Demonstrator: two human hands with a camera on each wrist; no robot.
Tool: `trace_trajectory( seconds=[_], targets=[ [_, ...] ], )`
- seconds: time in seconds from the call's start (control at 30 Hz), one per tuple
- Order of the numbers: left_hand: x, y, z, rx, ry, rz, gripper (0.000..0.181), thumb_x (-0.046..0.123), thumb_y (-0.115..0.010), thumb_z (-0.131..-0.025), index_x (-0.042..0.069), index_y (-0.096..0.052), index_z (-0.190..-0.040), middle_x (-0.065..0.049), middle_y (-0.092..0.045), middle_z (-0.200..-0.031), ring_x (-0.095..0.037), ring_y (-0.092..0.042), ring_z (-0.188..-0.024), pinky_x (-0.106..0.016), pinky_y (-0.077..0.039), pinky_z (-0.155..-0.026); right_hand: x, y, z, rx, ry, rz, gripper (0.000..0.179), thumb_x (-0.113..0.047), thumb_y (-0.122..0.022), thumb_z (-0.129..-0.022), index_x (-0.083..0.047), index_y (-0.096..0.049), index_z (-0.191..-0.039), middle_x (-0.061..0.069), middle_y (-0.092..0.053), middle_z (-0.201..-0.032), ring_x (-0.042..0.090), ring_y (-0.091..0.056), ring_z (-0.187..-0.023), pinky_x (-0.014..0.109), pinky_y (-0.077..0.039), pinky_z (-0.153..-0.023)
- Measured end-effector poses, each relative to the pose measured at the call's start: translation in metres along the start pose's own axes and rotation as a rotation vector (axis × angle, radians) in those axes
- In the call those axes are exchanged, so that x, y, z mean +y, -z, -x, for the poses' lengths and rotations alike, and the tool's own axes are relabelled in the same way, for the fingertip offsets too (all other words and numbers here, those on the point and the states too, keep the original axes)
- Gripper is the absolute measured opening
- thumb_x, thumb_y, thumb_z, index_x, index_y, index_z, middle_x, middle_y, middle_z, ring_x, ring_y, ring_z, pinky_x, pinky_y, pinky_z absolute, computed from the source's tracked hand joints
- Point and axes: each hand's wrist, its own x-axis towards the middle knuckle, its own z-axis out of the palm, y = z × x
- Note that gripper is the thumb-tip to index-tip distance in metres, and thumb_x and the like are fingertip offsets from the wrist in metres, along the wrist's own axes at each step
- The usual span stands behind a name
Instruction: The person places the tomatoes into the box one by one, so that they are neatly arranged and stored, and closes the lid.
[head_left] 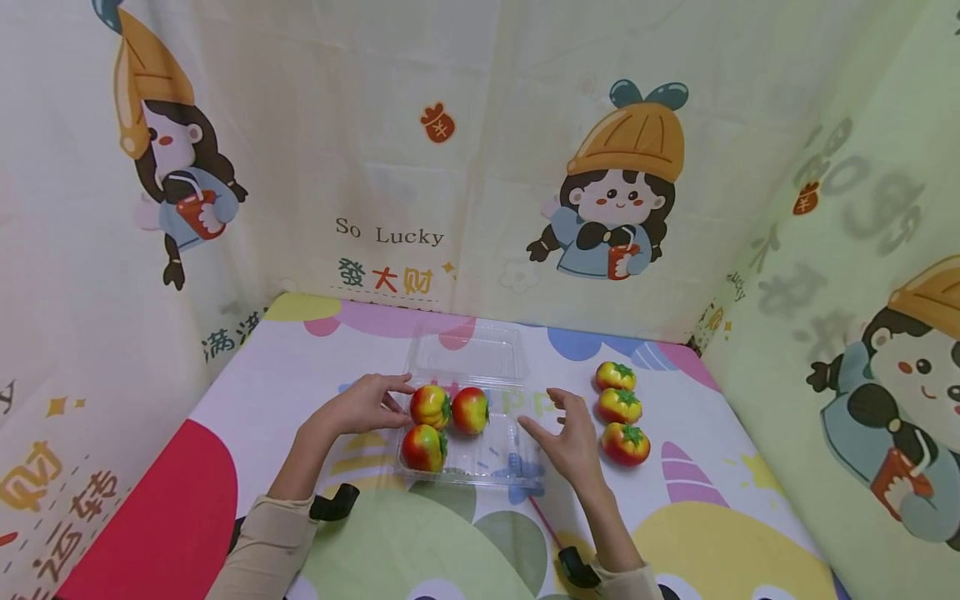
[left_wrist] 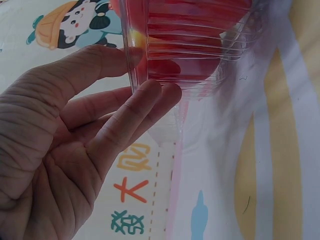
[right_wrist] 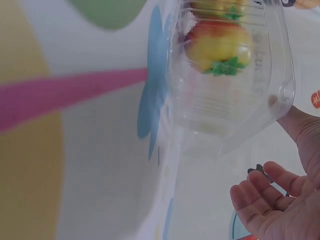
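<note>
Three fruits sit in the open box; three loose fruits remain on the desk; left grip and right grip both spread apart.

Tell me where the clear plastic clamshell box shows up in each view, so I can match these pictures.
Head: the clear plastic clamshell box is below the picture's centre, its lid open on the far side.
Left wrist: at the top, from the middle rightward, cut off by the top edge.
Right wrist: upper right, also cut off by the top edge.
Shared landmark: the red-and-yellow fruit inside the box.
</note>
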Motion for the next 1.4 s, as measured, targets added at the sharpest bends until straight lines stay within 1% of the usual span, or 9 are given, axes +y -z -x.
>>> trace_trajectory(
  seconds=[0.13, 0.37, 0.47, 0.57, 0.77, 0.87, 1.03, 1.2, 1.4],
  targets=[
    [0.0, 0.0, 0.001, -0.001, -0.007, 0.005, 0.057, 0.013, -0.081, -0.087, -0.005, -0.061, -0.137, -0.026, -0.05, -0.15, -0.018, -0.074, -0.092, -0.027, -0.061, -0.074, 0.003, 0.003, 0.001, 0.008, -0.014, 0.007, 0.066, -0.027, -0.086, -0.083, 0.001, -0.056, -0.135, 0.021, -0.058, -0.133, 0.042, -0.057, -0.121, 0.056, -0.053, -0.099],
    [0.001, 0.0, 0.001, -0.003, -0.001, -0.004, 0.062, 0.014, -0.081, -0.087, -0.007, -0.057, -0.141, -0.025, -0.056, -0.145, -0.019, -0.074, -0.093, -0.028, -0.062, -0.075, 0.009, 0.01, 0.002, 0.015, -0.053, 0.029, 0.064, -0.027, -0.085, -0.084, 0.001, -0.057, -0.134, 0.02, -0.059, -0.133, 0.041, -0.056, -0.12, 0.054, -0.053, -0.099],
    [0.0, 0.0, 0.001, -0.003, -0.001, -0.004, 0.064, 0.014, -0.081, -0.087, -0.007, -0.055, -0.142, -0.025, -0.057, -0.144, -0.019, -0.074, -0.093, -0.028, -0.062, -0.075, 0.011, 0.014, 0.002, 0.031, -0.047, 0.028, 0.063, -0.025, -0.086, -0.084, 0.002, -0.057, -0.134, 0.021, -0.06, -0.132, 0.041, -0.057, -0.119, 0.055, -0.054, -0.099],
    [0.0, 0.0, 0.001, -0.001, 0.001, -0.005, 0.062, 0.014, -0.082, -0.087, -0.006, -0.058, -0.14, -0.026, -0.054, -0.147, -0.02, -0.074, -0.094, -0.028, -0.062, -0.074, 0.013, 0.017, 0.002, 0.047, -0.044, 0.028, 0.063, -0.023, -0.086, -0.083, 0.002, -0.057, -0.133, 0.022, -0.06, -0.132, 0.041, -0.057, -0.119, 0.055, -0.054, -0.098],
    [-0.001, 0.0, 0.001, -0.002, -0.006, -0.012, 0.058, 0.015, -0.082, -0.087, -0.004, -0.061, -0.137, -0.026, -0.051, -0.149, -0.019, -0.074, -0.093, -0.028, -0.062, -0.075, 0.018, 0.023, 0.003, 0.046, -0.093, 0.034, 0.064, -0.024, -0.085, -0.085, 0.001, -0.055, -0.135, 0.021, -0.058, -0.135, 0.04, -0.056, -0.122, 0.054, -0.052, -0.101],
    [-0.001, 0.0, 0.001, -0.002, -0.01, -0.01, 0.058, 0.015, -0.082, -0.087, -0.005, -0.061, -0.138, -0.027, -0.051, -0.149, -0.019, -0.074, -0.093, -0.028, -0.062, -0.075, 0.021, 0.025, 0.003, 0.061, -0.084, 0.035, 0.064, -0.023, -0.085, -0.084, 0.003, -0.055, -0.135, 0.022, -0.058, -0.134, 0.042, -0.056, -0.121, 0.055, -0.052, -0.101],
    [-0.001, 0.0, 0.001, -0.004, -0.011, -0.008, 0.063, 0.014, -0.081, -0.087, -0.007, -0.057, -0.141, -0.026, -0.055, -0.145, -0.019, -0.074, -0.093, -0.028, -0.062, -0.074, 0.026, 0.029, 0.004, 0.077, -0.074, 0.036, 0.065, -0.02, -0.086, -0.083, 0.005, -0.055, -0.134, 0.025, -0.058, -0.133, 0.044, -0.056, -0.12, 0.056, -0.051, -0.102],
    [0.0, 0.0, 0.0, -0.005, -0.001, -0.015, 0.06, 0.014, -0.081, -0.087, -0.004, -0.059, -0.14, -0.025, -0.054, -0.147, -0.019, -0.074, -0.093, -0.028, -0.062, -0.075, 0.028, 0.034, 0.006, 0.085, -0.095, 0.076, 0.066, -0.022, -0.086, -0.084, 0.005, -0.054, -0.136, 0.024, -0.058, -0.133, 0.044, -0.057, -0.121, 0.055, -0.049, -0.105],
    [0.001, 0.0, 0.0, -0.003, 0.004, -0.015, 0.059, 0.014, -0.081, -0.087, -0.004, -0.06, -0.139, -0.025, -0.054, -0.147, -0.019, -0.074, -0.093, -0.028, -0.062, -0.075, 0.033, 0.039, 0.005, 0.103, -0.09, 0.105, 0.067, -0.021, -0.087, -0.083, 0.008, -0.054, -0.134, 0.027, -0.059, -0.132, 0.043, -0.057, -0.122, 0.055, -0.046, -0.108]
  ],
)
